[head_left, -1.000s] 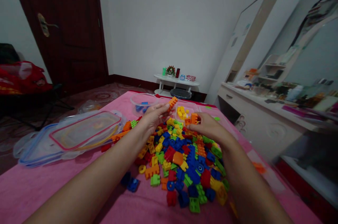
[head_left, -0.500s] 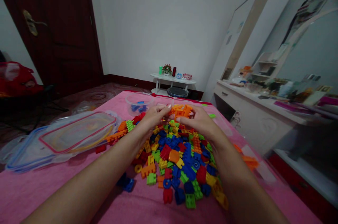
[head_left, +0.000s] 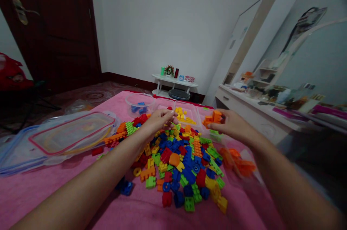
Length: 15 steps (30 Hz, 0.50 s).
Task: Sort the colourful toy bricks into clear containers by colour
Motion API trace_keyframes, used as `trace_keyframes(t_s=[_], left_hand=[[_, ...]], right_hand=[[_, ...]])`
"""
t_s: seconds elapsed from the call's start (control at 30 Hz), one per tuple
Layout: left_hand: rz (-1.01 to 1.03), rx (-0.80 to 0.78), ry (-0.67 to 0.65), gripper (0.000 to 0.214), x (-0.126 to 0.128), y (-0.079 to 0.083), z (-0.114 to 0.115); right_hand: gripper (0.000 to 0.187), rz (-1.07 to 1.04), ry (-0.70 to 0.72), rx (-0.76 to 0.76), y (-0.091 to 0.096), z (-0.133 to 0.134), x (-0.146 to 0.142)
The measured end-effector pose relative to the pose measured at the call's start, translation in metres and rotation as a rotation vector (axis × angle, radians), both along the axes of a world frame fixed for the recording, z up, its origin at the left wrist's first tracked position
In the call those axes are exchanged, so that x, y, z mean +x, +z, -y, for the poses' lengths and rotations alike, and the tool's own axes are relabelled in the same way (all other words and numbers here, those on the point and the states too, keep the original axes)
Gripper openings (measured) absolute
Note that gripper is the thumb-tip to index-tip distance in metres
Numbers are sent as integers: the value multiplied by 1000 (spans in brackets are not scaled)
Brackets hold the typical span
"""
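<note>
Orange building blocks (head_left: 213, 118) are gripped in my right hand (head_left: 230, 121), raised to the right of the pile above the clear containers. My left hand (head_left: 161, 118) hovers over the far left part of the pile, its fingers curled in toward the thumb; whatever they may hold is hidden. Below and between both hands spreads a big pile of mixed building blocks (head_left: 176, 157) in blue, red, yellow, green and orange. Yellow blocks (head_left: 182, 114) lie in a clear rectangular container (head_left: 199, 109) behind the pile.
A clear round tub (head_left: 127, 102) with blue blocks stands back left. Orange pieces (head_left: 240, 165) lie in a clear container at the right. Clear lids (head_left: 67, 136) are stacked at the left on the pink cloth (head_left: 67, 194). A white dresser (head_left: 252, 118) stands to the right.
My right hand has moved right, away from my left hand, carrying the orange blocks. My left hand stays near its place. The yellow blocks in the container have come into sight.
</note>
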<state>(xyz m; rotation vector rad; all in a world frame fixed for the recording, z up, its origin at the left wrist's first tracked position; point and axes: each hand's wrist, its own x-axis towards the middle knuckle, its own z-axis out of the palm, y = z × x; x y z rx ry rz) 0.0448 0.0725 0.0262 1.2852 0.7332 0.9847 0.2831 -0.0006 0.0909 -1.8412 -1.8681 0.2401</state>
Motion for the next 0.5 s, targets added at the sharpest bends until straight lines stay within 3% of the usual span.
trace_keyframes(t_s=[0.13, 0.23, 0.33, 0.5], left_hand=[[-21, 32, -1, 21, 2, -1, 2], [-24, 44, -8, 21, 3, 0, 3], [-46, 65, -19, 24, 3, -1, 1], [-130, 173, -49, 27, 2, -9, -5]], right_hand=[[25, 384, -155, -246, -8, 14, 65], [28, 578, -272, -407, -20, 28, 89], [39, 701, -304, -464, -23, 39, 88], [27, 755, -255, -281, -16, 38, 38]])
